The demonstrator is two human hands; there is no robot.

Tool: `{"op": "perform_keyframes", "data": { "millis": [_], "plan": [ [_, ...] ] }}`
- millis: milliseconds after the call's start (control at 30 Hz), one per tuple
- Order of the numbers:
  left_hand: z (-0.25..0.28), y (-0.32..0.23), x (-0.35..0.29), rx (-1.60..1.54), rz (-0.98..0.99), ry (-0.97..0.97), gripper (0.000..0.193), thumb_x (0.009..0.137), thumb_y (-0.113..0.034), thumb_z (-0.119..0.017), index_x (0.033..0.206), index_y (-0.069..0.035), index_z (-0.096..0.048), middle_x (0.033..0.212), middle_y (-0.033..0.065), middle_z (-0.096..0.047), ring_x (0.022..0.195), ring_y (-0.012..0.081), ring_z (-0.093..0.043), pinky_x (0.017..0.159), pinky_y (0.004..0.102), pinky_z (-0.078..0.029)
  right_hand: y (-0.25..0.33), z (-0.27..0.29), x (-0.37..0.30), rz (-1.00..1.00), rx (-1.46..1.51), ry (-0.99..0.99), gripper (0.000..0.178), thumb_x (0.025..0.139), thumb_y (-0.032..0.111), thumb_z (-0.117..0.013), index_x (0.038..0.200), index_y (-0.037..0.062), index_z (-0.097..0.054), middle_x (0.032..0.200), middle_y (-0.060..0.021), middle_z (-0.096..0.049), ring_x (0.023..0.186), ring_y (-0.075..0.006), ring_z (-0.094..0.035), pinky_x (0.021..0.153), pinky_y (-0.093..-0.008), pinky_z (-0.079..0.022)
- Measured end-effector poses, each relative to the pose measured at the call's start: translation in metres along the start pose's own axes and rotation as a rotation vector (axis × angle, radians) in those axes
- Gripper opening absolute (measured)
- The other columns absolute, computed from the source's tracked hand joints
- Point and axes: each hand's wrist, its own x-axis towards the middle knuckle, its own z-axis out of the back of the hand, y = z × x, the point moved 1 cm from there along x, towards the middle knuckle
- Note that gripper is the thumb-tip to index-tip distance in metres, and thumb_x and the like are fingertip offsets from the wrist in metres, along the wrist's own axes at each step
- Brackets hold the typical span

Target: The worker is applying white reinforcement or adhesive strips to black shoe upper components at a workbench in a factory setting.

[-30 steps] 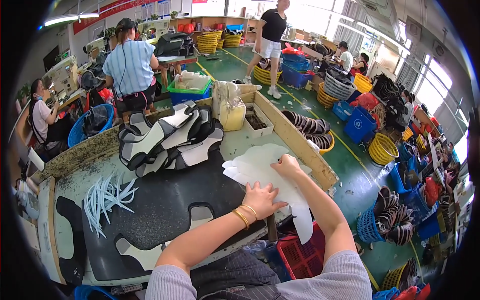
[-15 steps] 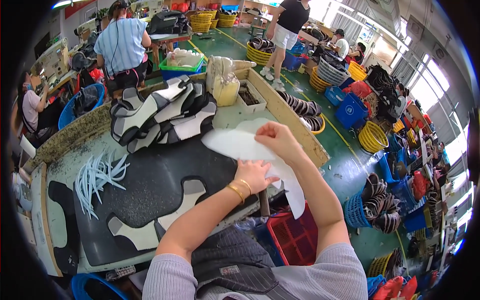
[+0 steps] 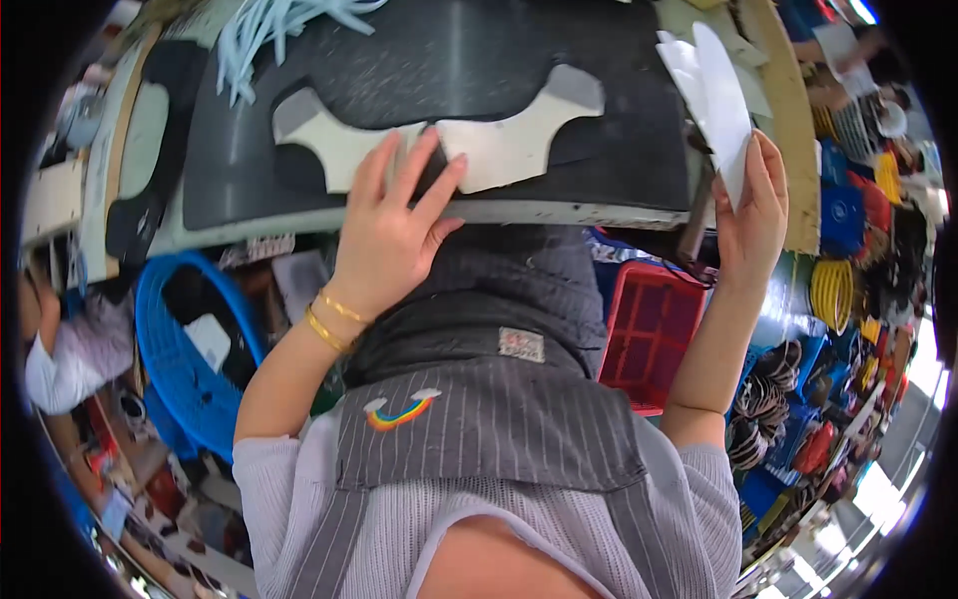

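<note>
My left hand (image 3: 389,225) rests with spread fingers on a cut black, grey and cream shoe-upper-like piece (image 3: 509,150). It lies in a wide curve near the front edge of a black mat (image 3: 419,60), and the fingertips touch its middle. Off to the right, my right hand (image 3: 753,215) pinches the lower end of some thin white curved sheets (image 3: 718,100). They stand up above the table's right side, fanned apart at the top. How many sheets there are, I cannot tell.
Pale blue strips (image 3: 264,45) lie on the mat's far left. A black curved piece (image 3: 165,150) is at the table's left. Below the front edge are a blue basket (image 3: 150,319) on the left and a red crate (image 3: 654,324) on the right. A wooden border (image 3: 793,130) runs along the right.
The view has tilted down. My left hand has left the white sheets and now touches the cut piece; my right hand has moved right and nearer, still holding white sheets.
</note>
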Motion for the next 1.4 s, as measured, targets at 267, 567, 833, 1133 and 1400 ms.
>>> {"op": "perform_keyframes", "data": {
  "millis": [267, 567, 833, 1133, 1400],
  "plan": [
    [0.013, 0.051, 0.001, -1.212, 0.48, -0.354, 0.054, 0.101, -0.044, -0.051, 0.128, 0.002, -0.053, 0.116, 0.0125, -0.063, 0.105, 0.0183, -0.063, 0.091, 0.0327, -0.051, -0.048, -0.127, -0.013, -0.071, 0.046, 0.428, 0.029, 0.095, 0.016, -0.062, 0.12, 0.0015, -0.063, 0.103, -0.0063, -0.067, 0.088, -0.0119, -0.065, 0.075, -0.0255, -0.051],
    [0.008, 0.063, -0.012, -1.051, 0.632, -0.216, 0.032, 0.087, -0.018, -0.074, 0.113, -0.001, -0.065, 0.095, 0.0042, -0.068, 0.086, 0.0091, -0.063, 0.077, 0.0242, -0.053, -0.093, -0.148, -0.028, -0.04, -0.463, 0.641, 0.028, 0.093, 0.016, -0.065, 0.117, 0.003, -0.064, 0.095, -0.0044, -0.069, 0.087, -0.0071, -0.061, 0.079, -0.0231, -0.048],
    [0.008, 0.064, -0.011, -1.012, 0.605, -0.174, 0.029, 0.083, -0.008, -0.076, 0.111, -0.006, -0.067, 0.086, 0.0002, -0.065, 0.079, 0.0068, -0.06, 0.074, 0.0221, -0.052, -0.091, -0.143, -0.029, -0.057, -0.406, 0.695, 0.027, 0.093, 0.01, -0.065, 0.118, 0.0025, -0.062, 0.088, -0.001, -0.067, 0.081, -0.0043, -0.06, 0.072, -0.0196, -0.048],
    [0.014, 0.065, -0.012, -0.831, 0.548, -0.084, 0.021, 0.085, -0.008, -0.072, 0.105, -0.009, -0.067, 0.085, 0.0022, -0.065, 0.078, 0.0135, -0.063, 0.072, 0.0262, -0.052, -0.093, -0.147, -0.027, 0.058, -0.613, 0.751, 0.026, 0.091, 0.016, -0.066, 0.115, 0.0072, -0.064, 0.086, -0.0018, -0.066, 0.081, -0.0059, -0.06, 0.074, -0.022, -0.047],
    [0.024, 0.044, -0.004, 0.093, 0.18, -0.148, 0.038, 0.077, -0.01, -0.074, 0.114, -0.013, -0.067, 0.123, 0.0078, -0.061, 0.121, 0.0291, -0.052, 0.098, 0.041, -0.041, -0.098, -0.145, -0.03, 0.354, -0.731, 0.735, 0.02, 0.089, 0.012, -0.066, 0.108, 0.0059, -0.065, 0.091, -0.0117, -0.067, 0.081, -0.0263, -0.067, 0.07, -0.0327, -0.052]
  ]
}}
